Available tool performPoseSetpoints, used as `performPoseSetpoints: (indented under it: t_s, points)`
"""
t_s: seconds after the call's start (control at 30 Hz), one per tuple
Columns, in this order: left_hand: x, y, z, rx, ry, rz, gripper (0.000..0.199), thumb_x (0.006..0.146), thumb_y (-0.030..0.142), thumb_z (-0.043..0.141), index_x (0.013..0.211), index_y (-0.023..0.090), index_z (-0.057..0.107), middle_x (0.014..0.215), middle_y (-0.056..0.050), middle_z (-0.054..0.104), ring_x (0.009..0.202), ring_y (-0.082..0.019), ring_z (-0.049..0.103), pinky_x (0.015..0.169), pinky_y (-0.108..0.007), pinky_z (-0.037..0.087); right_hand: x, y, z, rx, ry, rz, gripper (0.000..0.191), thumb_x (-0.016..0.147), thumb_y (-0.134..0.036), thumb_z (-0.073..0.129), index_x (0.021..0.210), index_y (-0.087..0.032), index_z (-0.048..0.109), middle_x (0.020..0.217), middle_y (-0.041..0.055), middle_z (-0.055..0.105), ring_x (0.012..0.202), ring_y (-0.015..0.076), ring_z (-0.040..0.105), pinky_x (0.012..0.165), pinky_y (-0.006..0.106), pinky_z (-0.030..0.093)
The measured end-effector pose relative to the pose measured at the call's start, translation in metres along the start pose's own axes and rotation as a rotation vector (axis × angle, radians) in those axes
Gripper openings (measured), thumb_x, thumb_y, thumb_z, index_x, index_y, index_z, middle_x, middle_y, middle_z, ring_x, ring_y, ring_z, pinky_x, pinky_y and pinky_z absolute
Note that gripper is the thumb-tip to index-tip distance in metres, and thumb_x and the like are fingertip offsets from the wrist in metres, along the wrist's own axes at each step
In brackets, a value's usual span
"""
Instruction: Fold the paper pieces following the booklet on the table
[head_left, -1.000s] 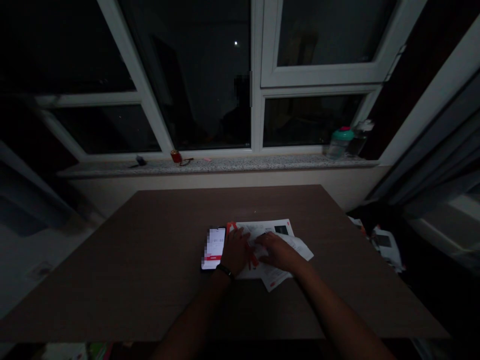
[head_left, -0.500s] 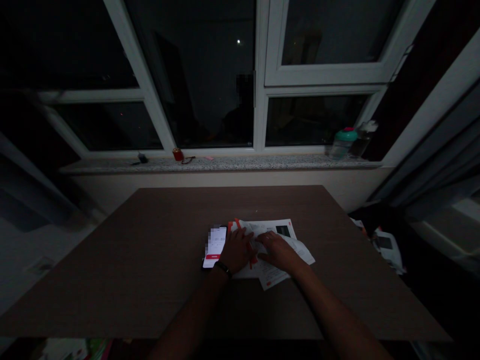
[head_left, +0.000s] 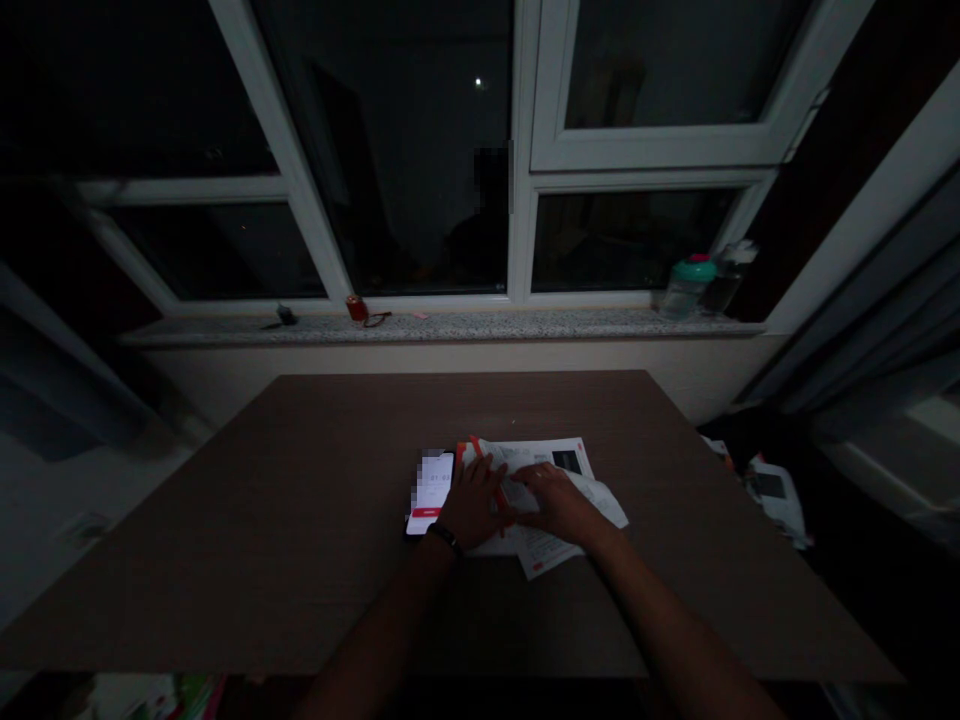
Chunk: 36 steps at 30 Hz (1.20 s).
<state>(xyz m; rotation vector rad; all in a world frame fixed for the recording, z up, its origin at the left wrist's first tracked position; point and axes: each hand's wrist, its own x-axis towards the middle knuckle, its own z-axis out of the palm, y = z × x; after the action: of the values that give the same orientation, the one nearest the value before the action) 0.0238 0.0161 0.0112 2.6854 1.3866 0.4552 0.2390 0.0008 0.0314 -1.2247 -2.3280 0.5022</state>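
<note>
In the middle of the dark table lies a printed booklet (head_left: pixel 531 449) with orange-red edges and a dark picture on its right side. A white printed page (head_left: pixel 551 556) slants across it, its lower corner turned toward me. My left hand (head_left: pixel 478 506) rests palm down on the left part of the booklet, fingers spread, with a dark band on the wrist. Close beside it, my right hand (head_left: pixel 564 506) is curled on the slanted page, thumb and fingers gripping its paper. A lit phone (head_left: pixel 432 490) lies just left of my left hand.
The brown table (head_left: pixel 337 580) reaches a wall under a granite sill (head_left: pixel 480 325). On the sill stand a red spool-like object (head_left: pixel 356 309), a teal-lidded bottle (head_left: pixel 688 285) and a clear bottle (head_left: pixel 729 278). Papers (head_left: pixel 776 495) lie in the dark beyond the table's right edge.
My right hand has curled a little more, its thumb shifting left toward my left hand. The page's right corner has drawn in slightly. Phone and booklet stay in place.
</note>
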Motion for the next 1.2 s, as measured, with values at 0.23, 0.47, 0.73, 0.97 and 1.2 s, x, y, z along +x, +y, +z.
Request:
performPoseSetpoints:
  t_s: [0.23,0.47,0.73,0.97,1.2]
  points:
    - [0.0,-0.001,0.001,-0.008,-0.001,-0.007,0.074,0.083,0.055,0.062,0.143,0.02,0.038,0.149,-0.015,0.035,0.137,-0.035,0.029,0.11,-0.056,0.026,-0.001,0.002,0.0,0.002,-0.04,-0.004,0.063,0.071,-0.037,0.078,0.127,-0.024,0.053,0.124,0.0085,0.058,0.116,0.0274,0.047,0.098,0.041,0.036]
    - [0.0,0.002,0.0,-0.002,-0.007,-0.031,0.073,0.084,0.055,0.061,0.143,0.02,0.039,0.149,-0.014,0.035,0.137,-0.034,0.03,0.111,-0.055,0.024,-0.003,-0.003,-0.006,-0.01,-0.071,-0.023,0.073,0.065,-0.037,0.083,0.13,-0.025,0.052,0.128,0.008,0.056,0.118,0.0279,0.045,0.1,0.04,0.035]
    - [-0.001,0.0,0.003,0.001,0.012,-0.015,0.076,0.083,0.06,0.059,0.144,0.02,0.037,0.149,-0.015,0.034,0.137,-0.036,0.03,0.111,-0.057,0.025,-0.001,-0.002,-0.004,-0.032,-0.095,-0.049,0.061,0.066,-0.036,0.083,0.121,-0.026,0.06,0.128,0.0064,0.055,0.12,0.0273,0.044,0.101,0.041,0.034]
    - [-0.001,-0.001,0.006,0.002,0.038,-0.009,0.075,0.082,0.06,0.06,0.143,0.02,0.04,0.149,-0.015,0.035,0.136,-0.037,0.029,0.109,-0.059,0.026,-0.003,-0.007,-0.009,-0.034,-0.121,-0.093,0.049,0.074,-0.035,0.077,0.12,-0.03,0.061,0.132,0.0048,0.054,0.123,0.0264,0.042,0.103,0.042,0.032]
    - [-0.001,0.0,0.01,0.006,0.061,-0.011,0.072,0.084,0.058,0.058,0.143,0.021,0.038,0.149,-0.015,0.034,0.137,-0.038,0.029,0.108,-0.062,0.023,-0.003,-0.008,-0.012,-0.04,-0.16,-0.138,0.044,0.078,-0.031,0.074,0.12,-0.031,0.062,0.134,0.0039,0.053,0.123,0.0257,0.042,0.103,0.042,0.033]
